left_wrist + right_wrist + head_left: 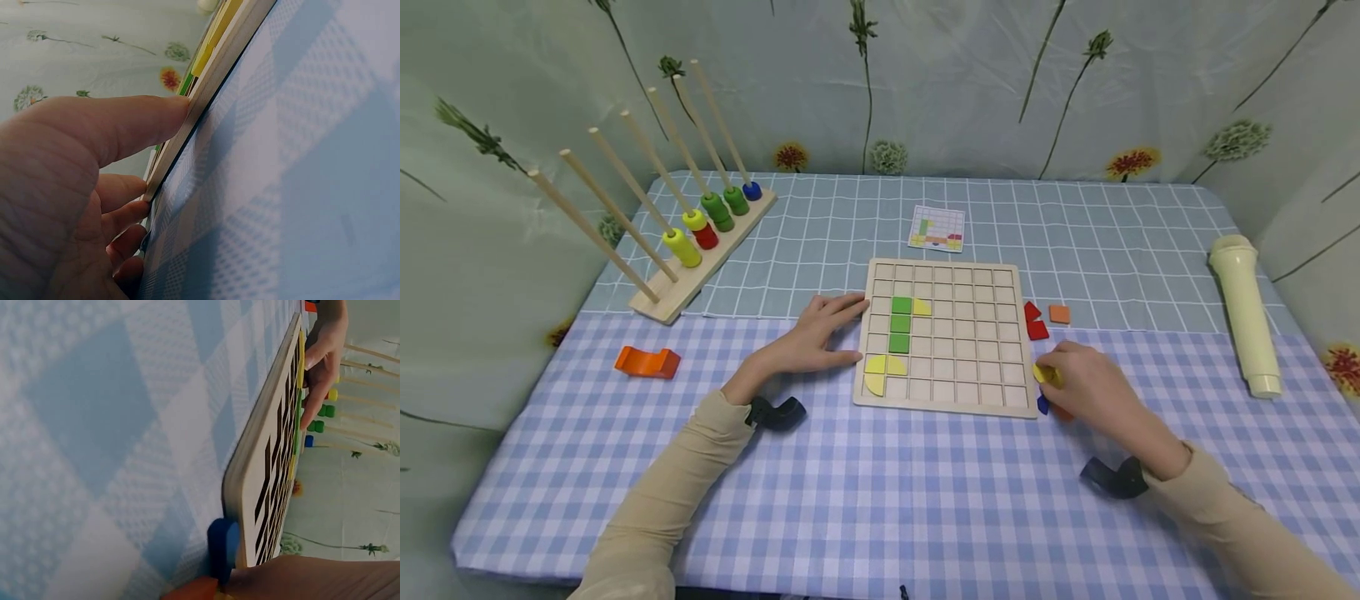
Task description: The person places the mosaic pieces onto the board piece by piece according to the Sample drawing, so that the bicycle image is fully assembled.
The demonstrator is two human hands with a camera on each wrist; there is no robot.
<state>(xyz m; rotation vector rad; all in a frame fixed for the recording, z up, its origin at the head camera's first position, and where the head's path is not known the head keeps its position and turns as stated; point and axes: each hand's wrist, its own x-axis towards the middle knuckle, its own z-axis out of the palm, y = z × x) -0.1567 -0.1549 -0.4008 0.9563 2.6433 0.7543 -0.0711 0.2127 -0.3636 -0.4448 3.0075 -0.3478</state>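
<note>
A square wooden grid board (pixel 966 350) lies on the checked cloth. Three green squares (pixel 900 323) form a column in it, with yellow quarter-circle pieces (pixel 876 383) in nearby cells. My left hand (pixel 820 337) touches the board's left edge, thumb (pixel 144 122) and fingertips against the rim. Right of the board, my right hand (pixel 1086 379) has its fingers curled at a yellow piece (pixel 1043 374) and seems to pinch it; the fingertips are partly hidden. Below that hand are a blue piece (pixel 223 547) and an orange piece (pixel 192 590). Red pieces (pixel 1036 325) and an orange square (pixel 1059 314) lie just beyond.
Behind the board lies a small pattern card (pixel 936 229). A wooden peg stand with coloured beads (pixel 682 248) is at the back left, with an orange curved block (pixel 647 362) in front of it. A cream cylinder (pixel 1245 317) lies at the far right.
</note>
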